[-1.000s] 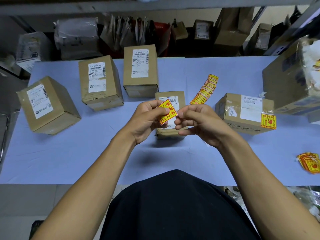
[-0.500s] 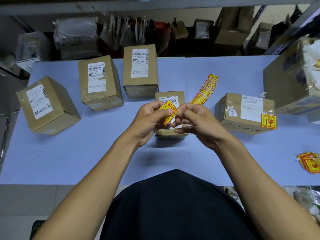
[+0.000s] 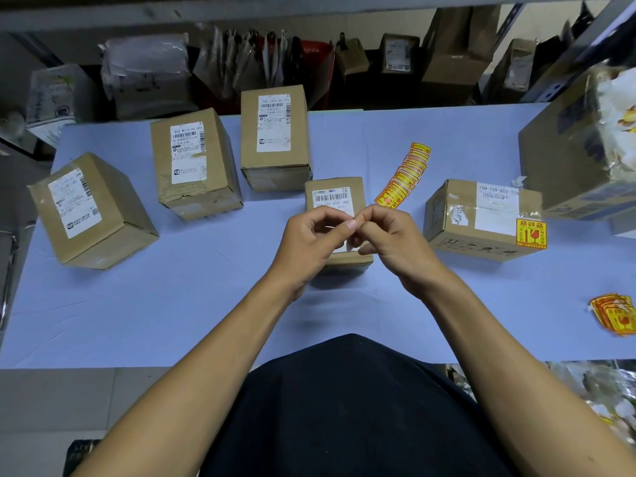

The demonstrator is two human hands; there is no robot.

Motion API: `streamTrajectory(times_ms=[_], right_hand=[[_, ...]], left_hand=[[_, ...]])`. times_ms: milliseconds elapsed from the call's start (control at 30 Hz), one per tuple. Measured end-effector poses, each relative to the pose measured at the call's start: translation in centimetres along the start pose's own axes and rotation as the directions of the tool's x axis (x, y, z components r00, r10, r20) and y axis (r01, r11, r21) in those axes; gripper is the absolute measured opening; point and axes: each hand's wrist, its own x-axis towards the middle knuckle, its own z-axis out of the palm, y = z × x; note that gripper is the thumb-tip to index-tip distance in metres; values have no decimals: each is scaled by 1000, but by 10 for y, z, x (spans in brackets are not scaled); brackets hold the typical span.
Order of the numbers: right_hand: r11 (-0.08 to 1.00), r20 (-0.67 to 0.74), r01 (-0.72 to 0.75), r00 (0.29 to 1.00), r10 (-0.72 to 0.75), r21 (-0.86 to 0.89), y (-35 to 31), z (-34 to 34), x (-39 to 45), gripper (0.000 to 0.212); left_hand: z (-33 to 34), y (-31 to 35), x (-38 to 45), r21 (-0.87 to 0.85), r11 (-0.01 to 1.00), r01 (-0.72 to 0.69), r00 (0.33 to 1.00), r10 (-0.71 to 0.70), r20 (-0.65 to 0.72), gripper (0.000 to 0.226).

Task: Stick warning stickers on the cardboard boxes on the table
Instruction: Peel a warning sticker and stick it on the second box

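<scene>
Both hands are raised together just above the small cardboard box point(image 3: 335, 201) at the middle of the counter point(image 3: 206, 304). The left hand point(image 3: 309, 241) and the right hand point(image 3: 390, 241) are met fingertip to fingertip, fingers curled. A thin pale edge is seen between the left thumb and fingers; whether a sticker is pinched in either grip cannot be told, as its printed face is not shown.

To the right, a wider box point(image 3: 481, 218) is seen lying on the counter, with a yellow and red warning sticker point(image 3: 531, 234) already stuck at its near right corner. A strip of warning stickers point(image 3: 404, 175) is laid on the counter between these two boxes, a little farther back. A loose pile of stickers point(image 3: 614, 313) is found at the near right edge.

Three more boxes are stood to the left: a tall box point(image 3: 275, 136) at the far middle, a second tall box point(image 3: 194, 163) just left of it, and a tilted box point(image 3: 89, 211) at the far left. Each carries a white shipping label.
</scene>
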Motion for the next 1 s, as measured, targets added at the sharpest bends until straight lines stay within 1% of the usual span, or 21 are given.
streamTrajectory(times_ms=[67,100,233,300,367,433,533,600,667,733,800,933,1000], right_hand=[[1000,-13,-10,1000,10,-3,3,0,-1,17],[1000,-20,-19,1000,19,3,5,0,-2,18],[998,-38,-65,997,66,23,13,-1,-4,23],[994,-69,-110,991,111,26,19,-5,-5,24],[985,-125,-171,977,172,21,27,-14,-6,25],[973,-176,-230,958,228,8,37,-25,-8,26],[951,-242,-306,921,306,37,56,-41,-13,27],[934,-277,-356,895,349,25,71,-49,-16,24],[905,-310,-424,864,397,-24,87,-55,-19,24],[866,-349,-493,828,438,-83,103,-59,-22,30],[824,-368,-545,806,464,-155,118,-62,-25,30],[724,-362,-576,813,456,-380,130,-66,-28,21],[689,-374,-564,824,426,-456,131,-66,-30,26]], left_hand=[[2,-3,1,2,1000,27,999,-26,-34,6],[4,-4,1,0,999,42,998,-42,-52,7],[9,-9,2,13,996,91,993,-90,-76,17],[11,-10,4,-45,989,140,984,-144,-102,21],[12,-10,8,-123,970,210,962,-228,-152,20],[10,-11,12,-160,950,267,936,-295,-192,17],[7,-13,14,-147,947,287,928,-313,-203,16],[6,-14,14,-127,948,292,925,-314,-216,16],[6,-14,14,-106,949,295,922,-312,-230,15],[6,-15,13,-77,951,300,922,-310,-231,15],[6,-16,11,-57,950,307,924,-312,-223,15],[6,-19,8,-26,941,337,914,-334,-229,15],[6,-22,8,-9,938,347,911,-339,-237,15]])
